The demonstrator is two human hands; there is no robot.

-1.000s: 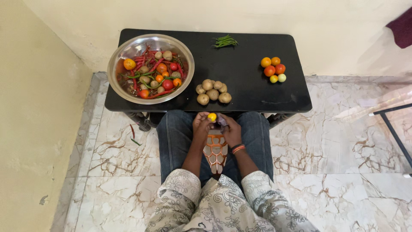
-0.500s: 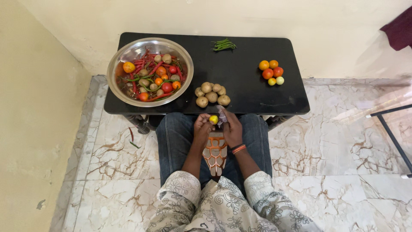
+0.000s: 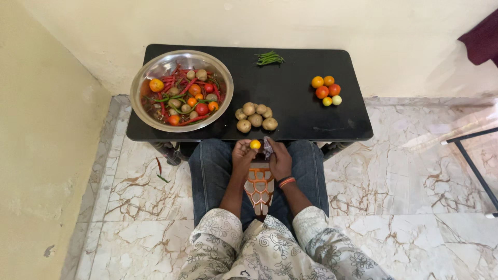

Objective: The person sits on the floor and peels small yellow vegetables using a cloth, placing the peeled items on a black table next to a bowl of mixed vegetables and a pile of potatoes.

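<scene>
My left hand [image 3: 243,155] holds a small yellow tomato [image 3: 255,144] at its fingertips, just below the black table's front edge. My right hand [image 3: 280,159] is pressed close beside it, gripping a small grey cloth [image 3: 267,147] that touches the tomato. Both hands hover over my lap, above an orange and white patterned cloth [image 3: 259,187] lying between my knees. A heap of small potatoes [image 3: 256,116] lies on the table right in front of the hands.
On the black table [image 3: 290,111] stand a steel bowl [image 3: 150,70] of red chillies, tomatoes, potatoes and green beans, a bunch of green beans [image 3: 268,58] and a cluster of tomatoes [image 3: 326,89]. Two chillies [image 3: 160,169] lie on the marble floor at left. A metal frame [image 3: 469,155] stands at right.
The hands stay together on the yellow tomato, shifting slightly while the cloth rubs it. The view has drifted down a little.
</scene>
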